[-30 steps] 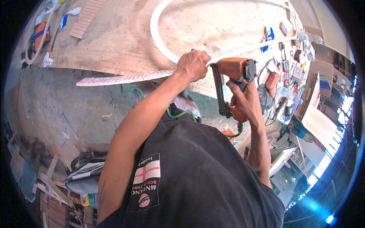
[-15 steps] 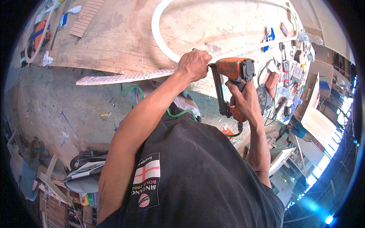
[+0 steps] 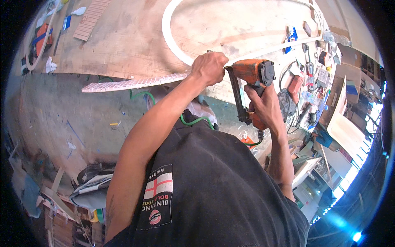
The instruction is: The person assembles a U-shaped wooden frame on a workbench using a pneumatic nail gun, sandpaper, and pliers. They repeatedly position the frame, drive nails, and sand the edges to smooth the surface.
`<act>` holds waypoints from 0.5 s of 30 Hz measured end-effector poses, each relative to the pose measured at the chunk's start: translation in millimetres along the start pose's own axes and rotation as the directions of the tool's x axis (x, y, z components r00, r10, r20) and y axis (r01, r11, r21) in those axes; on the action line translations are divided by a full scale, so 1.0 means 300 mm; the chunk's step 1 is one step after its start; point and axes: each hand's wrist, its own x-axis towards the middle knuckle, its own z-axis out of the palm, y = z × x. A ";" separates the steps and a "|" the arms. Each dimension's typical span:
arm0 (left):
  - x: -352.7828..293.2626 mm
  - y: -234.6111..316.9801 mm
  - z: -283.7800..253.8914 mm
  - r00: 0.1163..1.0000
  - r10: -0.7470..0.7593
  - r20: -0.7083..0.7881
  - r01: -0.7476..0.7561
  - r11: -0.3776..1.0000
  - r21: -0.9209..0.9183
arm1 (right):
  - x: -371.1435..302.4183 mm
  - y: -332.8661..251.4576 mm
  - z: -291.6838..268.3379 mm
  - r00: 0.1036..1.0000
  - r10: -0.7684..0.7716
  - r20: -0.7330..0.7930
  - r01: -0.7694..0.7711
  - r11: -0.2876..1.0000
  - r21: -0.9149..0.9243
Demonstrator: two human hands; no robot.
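My left hand (image 3: 209, 68) is closed at the near side of a white rounded frame (image 3: 166, 31), where a slotted, pale pink strip (image 3: 135, 83) meets it. The fingers appear to pinch both together, though the hand hides the exact contact. From there the strip runs out to the left, past the table edge. In my right hand (image 3: 267, 105) is an orange and black nail gun (image 3: 249, 72), the fingers wrapped round its handle. Its nose sits close beside my left fist, at the frame's edge. A green air hose (image 3: 197, 122) runs across near my body.
The frame lies on a large wooden table (image 3: 119, 45). Another slotted piece (image 3: 91, 18) lies at the far left, near an orange tool (image 3: 42, 39). Tools, cables and small packages crowd the right end, among them a blue packet (image 3: 291, 37). Scraps litter the floor (image 3: 86, 119).
The nail gun and my right hand have shifted very slightly up. Both hands keep their grips, and the whole view has moved a little.
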 end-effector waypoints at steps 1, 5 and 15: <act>-0.001 0.003 -0.006 1.000 -0.006 0.017 0.006 1.000 0.009 | -0.001 -0.004 -0.002 1.000 0.013 -0.004 -0.012 1.000 0.019; -0.004 0.000 -0.010 1.000 -0.006 0.027 0.005 1.000 0.017 | -0.026 0.002 -0.023 0.992 0.109 -0.067 -0.093 0.974 0.208; -0.011 -0.006 0.016 0.995 0.042 -0.093 -0.042 0.999 0.002 | 0.123 0.592 -0.066 0.837 0.350 -0.420 0.185 0.543 0.819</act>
